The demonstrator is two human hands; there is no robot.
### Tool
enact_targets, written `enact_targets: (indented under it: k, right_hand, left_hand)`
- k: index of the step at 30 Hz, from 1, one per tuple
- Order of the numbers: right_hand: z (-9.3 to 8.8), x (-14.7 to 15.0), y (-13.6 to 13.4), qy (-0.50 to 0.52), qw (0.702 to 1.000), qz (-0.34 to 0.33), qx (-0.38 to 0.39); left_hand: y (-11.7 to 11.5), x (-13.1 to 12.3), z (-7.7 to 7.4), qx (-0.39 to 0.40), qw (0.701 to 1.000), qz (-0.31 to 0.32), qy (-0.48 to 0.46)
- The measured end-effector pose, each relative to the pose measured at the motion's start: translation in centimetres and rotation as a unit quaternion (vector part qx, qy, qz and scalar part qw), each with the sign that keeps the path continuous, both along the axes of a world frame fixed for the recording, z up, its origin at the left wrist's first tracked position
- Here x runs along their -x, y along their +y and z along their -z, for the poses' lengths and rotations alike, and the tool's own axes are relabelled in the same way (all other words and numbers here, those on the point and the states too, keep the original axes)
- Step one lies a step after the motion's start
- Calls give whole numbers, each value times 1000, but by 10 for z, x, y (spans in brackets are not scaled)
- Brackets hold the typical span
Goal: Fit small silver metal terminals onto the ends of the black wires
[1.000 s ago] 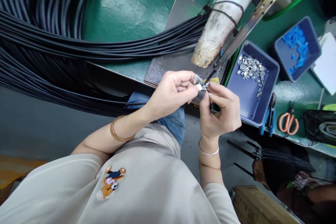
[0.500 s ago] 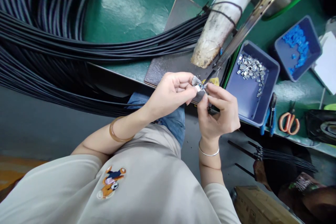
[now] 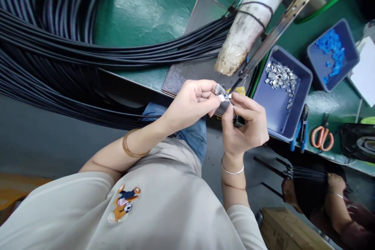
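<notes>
My left hand (image 3: pixel 191 103) is closed in a pinch, its thumb and forefinger on a small silver connector (image 3: pixel 226 96) with a whitish end. My right hand (image 3: pixel 246 123) faces it from the other side, thumb and fingers curled together beside the connector. A thin pale wire (image 3: pixel 230 102) shows between its fingertips and the connector; its ends are hard to make out. The dark tip of a tool like a soldering iron (image 3: pixel 234 84), on a slanted metal arm (image 3: pixel 271 37), comes down right above the connector. Behind the right fingertips lies a yellow pad (image 3: pixel 239 90).
Bundled black cables (image 3: pixel 123 56) cross the green table (image 3: pixel 140 4) from the left. A wrapped white tube (image 3: pixel 244 27) slants overhead. At right are a bin of metal shells (image 3: pixel 271 115), a bin of blue pieces (image 3: pixel 347 62), pliers (image 3: pixel 304 127) and orange-handled cutters (image 3: pixel 322 137). A co-worker's arm (image 3: pixel 336 199) shows lower right.
Both my hands stay nearly in place at the connector, shifting only slightly. At the lower right, a co-worker's hand and forearm have come into clear view beside the hanging cables.
</notes>
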State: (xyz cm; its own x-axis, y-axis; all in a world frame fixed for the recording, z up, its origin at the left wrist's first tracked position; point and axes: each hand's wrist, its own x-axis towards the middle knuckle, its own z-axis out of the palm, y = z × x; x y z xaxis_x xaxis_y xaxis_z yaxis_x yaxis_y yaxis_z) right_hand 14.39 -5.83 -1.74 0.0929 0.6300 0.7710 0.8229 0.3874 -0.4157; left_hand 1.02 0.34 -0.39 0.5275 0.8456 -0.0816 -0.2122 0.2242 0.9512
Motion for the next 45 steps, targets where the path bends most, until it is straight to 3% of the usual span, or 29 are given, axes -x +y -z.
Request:
enact_targets:
  k: [16,45]
  right_hand:
    - [0,-3,-1,-40,998,33,21]
    - [-4,-3,-1,-55,998,29,18]
  left_hand:
    - [0,-2,1,-26,999,-25,2]
    - [-1,-2,-3,-35,998,-40,21]
